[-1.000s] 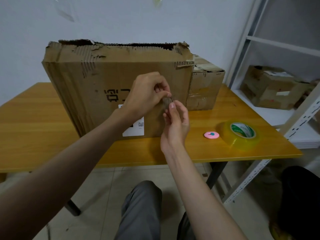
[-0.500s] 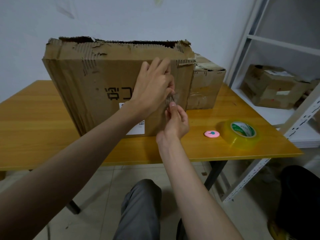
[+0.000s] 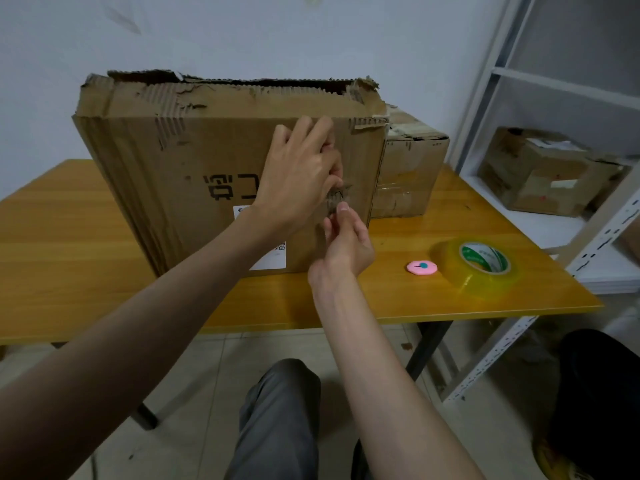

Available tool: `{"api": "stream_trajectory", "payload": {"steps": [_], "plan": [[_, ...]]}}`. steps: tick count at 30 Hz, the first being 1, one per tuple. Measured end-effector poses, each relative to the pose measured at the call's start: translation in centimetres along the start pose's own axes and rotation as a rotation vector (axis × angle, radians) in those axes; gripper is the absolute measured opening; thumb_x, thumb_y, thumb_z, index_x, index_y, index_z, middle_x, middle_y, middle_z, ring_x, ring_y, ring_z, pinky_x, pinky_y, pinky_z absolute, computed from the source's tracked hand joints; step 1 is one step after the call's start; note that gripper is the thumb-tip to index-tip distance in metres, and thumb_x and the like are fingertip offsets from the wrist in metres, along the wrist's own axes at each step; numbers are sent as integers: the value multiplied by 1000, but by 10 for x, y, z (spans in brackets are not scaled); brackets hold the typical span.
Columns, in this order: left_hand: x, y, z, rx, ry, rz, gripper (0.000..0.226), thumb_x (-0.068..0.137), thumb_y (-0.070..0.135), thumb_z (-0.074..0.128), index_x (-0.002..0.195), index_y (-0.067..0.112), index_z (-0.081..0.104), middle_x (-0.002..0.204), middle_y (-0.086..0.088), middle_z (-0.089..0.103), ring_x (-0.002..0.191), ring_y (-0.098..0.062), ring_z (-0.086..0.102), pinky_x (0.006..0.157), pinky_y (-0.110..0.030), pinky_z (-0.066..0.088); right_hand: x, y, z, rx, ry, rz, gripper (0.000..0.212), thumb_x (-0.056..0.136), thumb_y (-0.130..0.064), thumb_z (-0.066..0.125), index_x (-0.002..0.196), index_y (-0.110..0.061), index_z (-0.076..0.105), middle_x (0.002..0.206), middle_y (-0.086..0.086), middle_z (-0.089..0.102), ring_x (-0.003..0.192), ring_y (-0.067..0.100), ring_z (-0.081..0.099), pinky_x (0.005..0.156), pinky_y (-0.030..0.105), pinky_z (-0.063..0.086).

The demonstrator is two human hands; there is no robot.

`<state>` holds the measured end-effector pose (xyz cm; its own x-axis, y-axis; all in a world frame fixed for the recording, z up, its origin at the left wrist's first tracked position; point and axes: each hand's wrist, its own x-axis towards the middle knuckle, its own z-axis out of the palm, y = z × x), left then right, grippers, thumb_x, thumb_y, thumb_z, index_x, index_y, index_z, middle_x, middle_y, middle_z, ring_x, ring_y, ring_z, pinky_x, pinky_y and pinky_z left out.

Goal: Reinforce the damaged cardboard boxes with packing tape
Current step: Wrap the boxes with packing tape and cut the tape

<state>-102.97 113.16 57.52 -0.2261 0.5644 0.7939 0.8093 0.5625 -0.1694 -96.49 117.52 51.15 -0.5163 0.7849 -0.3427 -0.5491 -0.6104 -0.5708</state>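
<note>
Head view: the left hand lies against the front of the big cardboard box, its upper fingers straight on the panel while the lower ones and thumb pinch a small crumpled strip of tape. The right hand pinches the strip's lower end just below. The box stands on the table, its top edge ragged and bare of fresh tape, so the reinforcing looks barely begun. A smaller box sits just behind it, apparently untreated. The tape roll and a pink cutter rest near each other on the table's right side. Beyond, a white shelf holds another battered box against a pale wall.
</note>
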Motion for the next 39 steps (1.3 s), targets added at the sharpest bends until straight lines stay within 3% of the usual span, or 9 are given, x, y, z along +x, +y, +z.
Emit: {"api": "stream_trajectory", "payload": {"steps": [3,11,23,25,29,31,33,35,39], "plan": [[0,0,1,15,-8,13,20,81,37,78,81,18,72,105,-5,57,101,-21,38,81,-35,25,2,4,0,-8,4,-29,9,88,-1,76,96,-3,76,84,3,78,82,14,71,70,19,58],[-1,-3,6,73,-15,35,24,79,42,79,80,19,72,104,-4,56,100,-21,35,80,-37,26,11,6,1,-31,-6,-79,9,89,-3,76,98,-2,75,79,-2,78,82,12,73,75,22,60],[-7,-7,18,271,52,185,28,86,40,71,93,13,66,111,-6,55,100,-24,37,79,-37,28,17,12,9,-71,58,-86,10,86,-7,80,95,-7,75,76,-4,75,69,7,65,65,19,54],[-9,-8,21,269,68,181,29,84,38,73,100,15,64,115,-6,51,100,-24,44,79,-37,30,18,12,9,-80,63,-81,13,86,-8,80,98,-6,75,80,-2,76,69,6,63,63,19,52],[-1,-7,12,208,52,77,68,77,46,81,131,22,49,123,-10,56,102,-28,55,82,-39,39,21,11,10,-106,57,-61,16,86,-11,81,97,-7,69,84,3,74,68,9,62,61,20,52],[12,-10,-2,140,42,56,67,82,55,73,134,21,47,131,-12,54,114,-31,51,91,-41,39,24,10,8,-145,72,-40,29,84,-16,84,95,-10,58,87,8,69,69,13,60,62,22,53],[31,-17,-20,93,-23,-42,71,87,67,59,139,20,47,141,-12,49,128,-31,45,104,-44,34,27,8,3,-207,69,-53,38,82,-20,86,92,-14,50,91,7,63,73,15,58,69,28,56],[53,-22,-38,32,-161,-169,79,87,79,47,140,20,48,136,-8,54,126,-27,49,108,-43,34,30,3,-3,-273,48,-126,40,81,-19,86,91,-19,47,89,2,57,76,13,54,78,30,53],[92,-34,-59,-158,-555,-302,96,71,95,46,119,14,67,110,-8,69,98,-27,64,88,-41,53,40,-12,-13,-397,-75,-284,42,82,-22,85,97,-27,47,88,3,48,76,12,51,79,27,48]]}}
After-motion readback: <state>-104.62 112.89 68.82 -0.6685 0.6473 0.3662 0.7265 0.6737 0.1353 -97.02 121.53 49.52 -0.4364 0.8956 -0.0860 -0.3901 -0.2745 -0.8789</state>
